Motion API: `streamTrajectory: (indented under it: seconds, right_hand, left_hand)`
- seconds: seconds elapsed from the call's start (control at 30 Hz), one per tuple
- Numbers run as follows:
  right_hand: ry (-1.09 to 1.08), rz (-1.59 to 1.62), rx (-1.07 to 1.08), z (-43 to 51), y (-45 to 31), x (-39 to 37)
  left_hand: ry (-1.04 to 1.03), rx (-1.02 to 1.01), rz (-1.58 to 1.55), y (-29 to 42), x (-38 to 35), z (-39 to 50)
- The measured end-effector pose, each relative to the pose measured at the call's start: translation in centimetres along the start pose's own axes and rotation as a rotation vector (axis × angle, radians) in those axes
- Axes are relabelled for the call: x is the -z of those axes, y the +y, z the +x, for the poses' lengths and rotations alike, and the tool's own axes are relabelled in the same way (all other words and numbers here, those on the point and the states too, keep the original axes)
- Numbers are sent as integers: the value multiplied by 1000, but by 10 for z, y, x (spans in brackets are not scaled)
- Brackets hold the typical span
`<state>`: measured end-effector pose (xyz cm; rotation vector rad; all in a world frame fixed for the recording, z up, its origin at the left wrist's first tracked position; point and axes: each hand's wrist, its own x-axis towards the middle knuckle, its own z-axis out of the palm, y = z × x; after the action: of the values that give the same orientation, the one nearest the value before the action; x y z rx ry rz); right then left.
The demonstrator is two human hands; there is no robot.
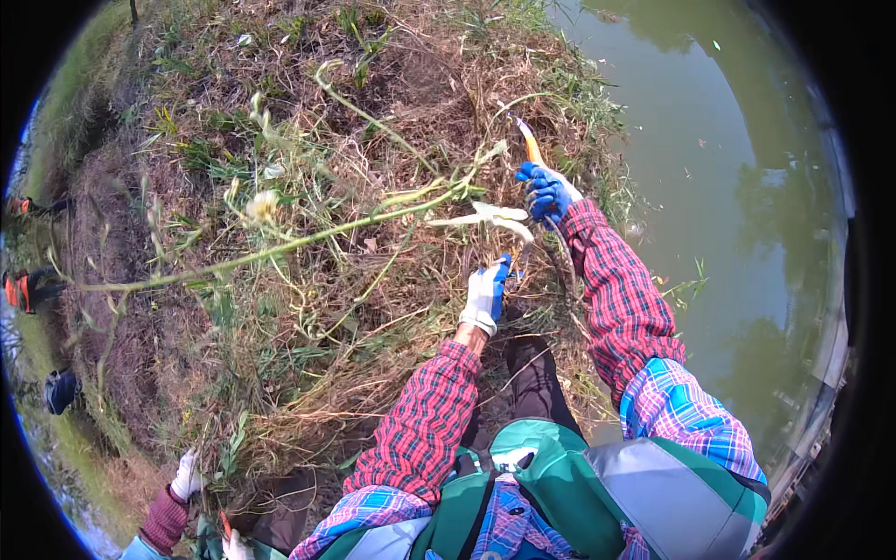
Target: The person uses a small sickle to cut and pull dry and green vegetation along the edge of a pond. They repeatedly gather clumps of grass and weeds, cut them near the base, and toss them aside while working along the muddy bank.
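My right hand (548,196), in a blue-and-white work glove, is closed around a hand tool (532,143) with an orange part and a pale tip pointing away from me. Its full shape is unclear. Nearer to me, my left hand (486,294) wears the same kind of glove, its fingers curled low over the dry stems. Whether it grips any of them I cannot tell. A long green weed stalk (315,241) with a pale yellow flower head (263,206) stretches across the view to the left. Whitish leaves (490,214) show just above my left hand.
Dry cut grass (350,392) and weeds cover the bank. Murky green water (728,245) borders it on the right. At lower left, a co-worker's gloved hand (187,476) is among the stems. People in orange vests (17,290) are at the far left.
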<state>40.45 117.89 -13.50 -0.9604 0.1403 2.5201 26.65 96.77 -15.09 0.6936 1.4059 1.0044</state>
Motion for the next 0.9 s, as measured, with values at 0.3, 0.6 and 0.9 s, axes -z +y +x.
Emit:
streamTrajectory:
  seconds: [0.3,0.6,0.9]
  right_hand:
    - [526,-644,-1,-84,246,-68]
    - [683,-1020,76,-56,264,-3]
    - [793,-1275,328,-64,277,28]
  left_hand:
    - [54,388,-120,76,154,-228]
    - [11,-663,882,180,79,-88]
    - [117,121,1377,93,7,139]
